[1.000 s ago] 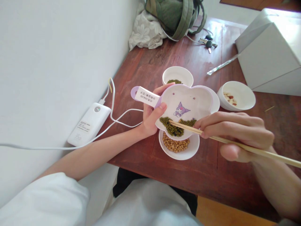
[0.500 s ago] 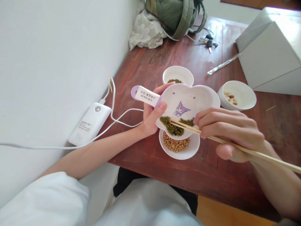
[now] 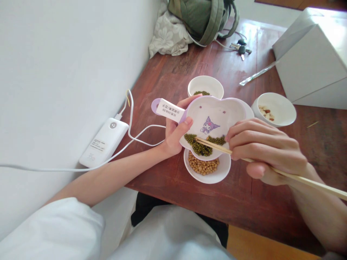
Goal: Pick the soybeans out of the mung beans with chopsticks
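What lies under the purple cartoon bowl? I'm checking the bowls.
Under the purple cartoon bowl, a white bowl of tan beans shows; its far half is covered.

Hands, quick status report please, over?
Left hand tilting cartoon dish by its handle. Right hand working chopsticks into mung beans. Soybean bowl directly beneath.

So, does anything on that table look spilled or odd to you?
Nothing looks spilled. The one oddity: the cartoon dish is held tilted by the left hand above the bowl of tan beans, so its green beans are heaped at the low edge, where the chopsticks in the right hand reach.
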`<move>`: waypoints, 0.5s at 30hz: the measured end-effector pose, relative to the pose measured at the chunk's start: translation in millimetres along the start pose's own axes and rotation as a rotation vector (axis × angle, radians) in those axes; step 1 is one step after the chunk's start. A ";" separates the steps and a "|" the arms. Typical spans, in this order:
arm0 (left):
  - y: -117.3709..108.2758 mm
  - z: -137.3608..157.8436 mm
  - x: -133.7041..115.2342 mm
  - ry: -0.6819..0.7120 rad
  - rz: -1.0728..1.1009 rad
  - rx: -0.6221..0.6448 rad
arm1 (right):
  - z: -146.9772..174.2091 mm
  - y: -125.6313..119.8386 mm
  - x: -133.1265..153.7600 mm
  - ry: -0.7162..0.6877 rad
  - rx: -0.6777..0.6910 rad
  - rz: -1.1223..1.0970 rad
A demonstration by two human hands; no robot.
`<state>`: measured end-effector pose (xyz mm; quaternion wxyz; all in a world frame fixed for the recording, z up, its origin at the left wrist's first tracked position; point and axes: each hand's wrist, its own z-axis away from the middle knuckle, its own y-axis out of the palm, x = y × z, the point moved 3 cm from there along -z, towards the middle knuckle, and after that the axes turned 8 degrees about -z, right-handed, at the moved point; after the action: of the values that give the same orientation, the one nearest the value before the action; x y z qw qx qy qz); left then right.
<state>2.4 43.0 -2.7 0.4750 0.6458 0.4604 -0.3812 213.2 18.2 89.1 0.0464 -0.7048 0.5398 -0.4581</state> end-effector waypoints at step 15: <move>-1.5 -5.2 11.3 0.013 0.012 0.039 | 0.7 -11.7 2.5 0.015 -0.167 0.028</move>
<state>4.5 50.8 -12.3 0.4617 0.6602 0.4519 -0.3830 222.1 20.8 96.7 -0.0103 -0.6949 0.5864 -0.4160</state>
